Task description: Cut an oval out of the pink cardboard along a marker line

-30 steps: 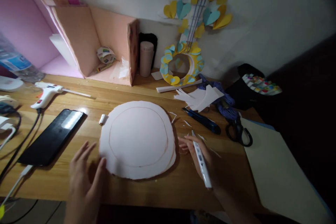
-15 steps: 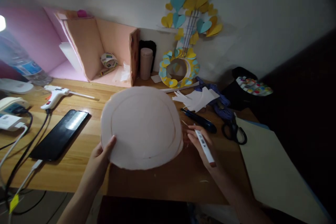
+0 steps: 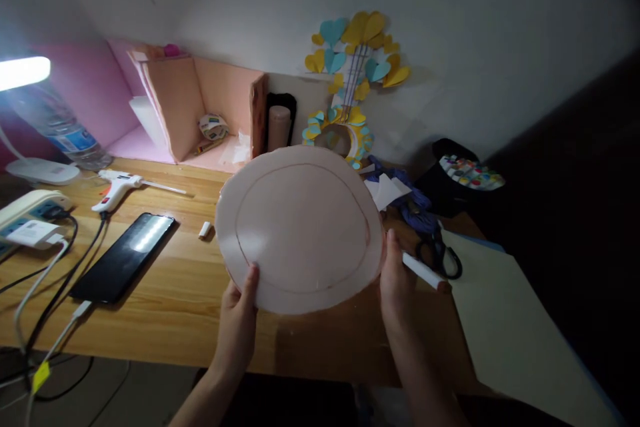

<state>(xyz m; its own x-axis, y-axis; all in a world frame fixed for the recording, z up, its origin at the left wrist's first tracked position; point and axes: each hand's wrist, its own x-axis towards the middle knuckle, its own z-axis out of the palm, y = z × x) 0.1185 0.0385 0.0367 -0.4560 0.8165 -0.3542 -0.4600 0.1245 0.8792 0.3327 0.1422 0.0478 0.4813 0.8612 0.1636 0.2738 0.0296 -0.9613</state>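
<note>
Wooden worktop (image 3: 165,293) fills the lower half of the frame, set against a white wall (image 3: 475,27).

**Position.** The disc (image 3: 300,227), pale pink with a ring drawn just inside its rough-cut rim, is held clear of the worktop at frame centre, its face tilted toward the camera.

**Hands.**
- The left hand (image 3: 239,317) pinches the lower-left rim. The thumb lies on the front face; the fingers are hidden behind.
- The right hand (image 3: 397,280) grips the right rim, thumb in front. It also carries a white marker (image 3: 425,272), which sticks out to the right.

**Handling (judgement).**
- The disc appears light and thin, probably foam or card.
- It keeps its shape between two rim grips, so it is fairly stiff, but it would likely crease or dent under a hard pinch.
- Take hold at opposite edges, outside the drawn ring.

**Surroundings.**
- Left of the frame: a phone (image 3: 125,257) on a cable and a glue gun (image 3: 117,187).
- Just left of the disc: a small white cap (image 3: 205,229).
- Right of the hands: scissors (image 3: 443,257), with a cream sheet (image 3: 520,340) at lower right.
- Behind the disc: a paper guitar (image 3: 350,80) on the wall.
</note>
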